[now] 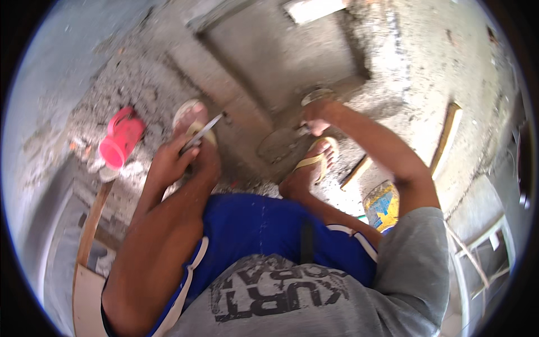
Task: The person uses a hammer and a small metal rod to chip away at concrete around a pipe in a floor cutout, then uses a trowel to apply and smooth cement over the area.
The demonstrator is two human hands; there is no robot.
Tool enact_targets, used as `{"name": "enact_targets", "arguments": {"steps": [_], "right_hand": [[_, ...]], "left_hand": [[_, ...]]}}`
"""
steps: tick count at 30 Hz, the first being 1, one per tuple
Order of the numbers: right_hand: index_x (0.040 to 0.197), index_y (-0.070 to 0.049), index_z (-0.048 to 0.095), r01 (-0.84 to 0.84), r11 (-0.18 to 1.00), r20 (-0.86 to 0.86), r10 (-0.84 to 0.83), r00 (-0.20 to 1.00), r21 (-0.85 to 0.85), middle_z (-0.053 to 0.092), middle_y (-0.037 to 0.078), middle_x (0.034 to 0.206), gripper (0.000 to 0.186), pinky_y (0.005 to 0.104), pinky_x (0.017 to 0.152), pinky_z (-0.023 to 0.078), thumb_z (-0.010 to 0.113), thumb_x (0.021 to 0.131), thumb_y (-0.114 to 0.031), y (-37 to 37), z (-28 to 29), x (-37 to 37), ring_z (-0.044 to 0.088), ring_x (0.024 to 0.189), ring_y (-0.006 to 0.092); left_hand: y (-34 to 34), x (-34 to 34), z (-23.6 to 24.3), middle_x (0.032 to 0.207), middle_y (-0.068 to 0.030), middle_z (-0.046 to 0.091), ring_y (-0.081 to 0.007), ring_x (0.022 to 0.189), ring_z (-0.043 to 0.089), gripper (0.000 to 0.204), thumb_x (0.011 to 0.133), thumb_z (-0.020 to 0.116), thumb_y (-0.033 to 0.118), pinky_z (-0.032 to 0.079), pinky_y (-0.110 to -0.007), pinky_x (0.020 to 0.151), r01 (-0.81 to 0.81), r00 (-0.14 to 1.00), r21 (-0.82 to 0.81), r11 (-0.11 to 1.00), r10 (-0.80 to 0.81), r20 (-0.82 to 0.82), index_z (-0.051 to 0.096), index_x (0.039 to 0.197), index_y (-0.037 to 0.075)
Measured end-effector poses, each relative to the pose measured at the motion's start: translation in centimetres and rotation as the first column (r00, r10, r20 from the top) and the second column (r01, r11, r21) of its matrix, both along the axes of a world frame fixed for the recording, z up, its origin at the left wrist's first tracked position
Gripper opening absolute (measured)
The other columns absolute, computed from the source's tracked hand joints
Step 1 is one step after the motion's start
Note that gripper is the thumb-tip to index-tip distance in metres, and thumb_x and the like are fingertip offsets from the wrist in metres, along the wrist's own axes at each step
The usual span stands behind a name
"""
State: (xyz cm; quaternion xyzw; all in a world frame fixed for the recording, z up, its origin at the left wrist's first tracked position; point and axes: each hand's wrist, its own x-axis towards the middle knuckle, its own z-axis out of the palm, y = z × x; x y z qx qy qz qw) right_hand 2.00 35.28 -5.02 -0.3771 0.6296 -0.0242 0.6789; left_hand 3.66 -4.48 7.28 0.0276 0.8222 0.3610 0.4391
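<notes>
My left hand (178, 157) is closed around the handle of a narrow tool with a thin, pale metal blade (209, 128), held just above my left foot. The blade points to the upper right, its tip beside a low cement ledge (236, 98). My right hand (318, 119) is closed on a metal shank, in front of my right foot. Below it lies a rounded, mortar-coloured shape (279, 146), perhaps a trowel blade; its edges are hard to tell from the cement. A small round-rimmed thing (318, 94) shows just beyond my right wrist.
Beyond the ledge lies a sunken, smooth cement square (286, 50). A pink plastic container (122, 139) rests on rubble at the left. To the right are wooden strips (447, 135) and a yellow and blue container (383, 203). Boards (92, 224) stand at the lower left.
</notes>
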Motion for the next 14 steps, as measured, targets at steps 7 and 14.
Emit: {"name": "enact_targets", "arguments": {"steps": [7,14], "right_hand": [[0.131,-0.015,0.063,0.28,0.941,0.255,-0.323,0.912,0.189,0.072,0.01,0.099,0.058,0.0359,0.073,0.053,0.072,0.074,-0.016,4.0,2.8,-1.4,0.067,0.087,0.023],[0.116,-0.009,0.07,0.715,0.657,0.194,-0.753,0.628,0.237,0.072,0.009,0.102,0.039,0.0367,0.062,0.052,0.075,0.078,-0.013,11.9,13.2,-3.8,0.059,0.063,0.013]], "left_hand": [[0.6,-0.3,0.4,0.087,-0.0147,0.07,-0.0239,0.076,0.068,0.023,0.089,0.067,0.013,0.052,-0.035,0.071,-0.063,0.997,0.01,0.998,0.062,0.047,0.066,0.11,0.004],[-0.5,-0.8,-0.1,0.107,-0.0182,0.071,-0.0298,0.101,0.07,0.027,0.088,0.071,0.014,0.052,-0.036,0.088,0.021,1.0,0.006,1.0,-0.021,0.0,0.067,0.113,0.005]]}}
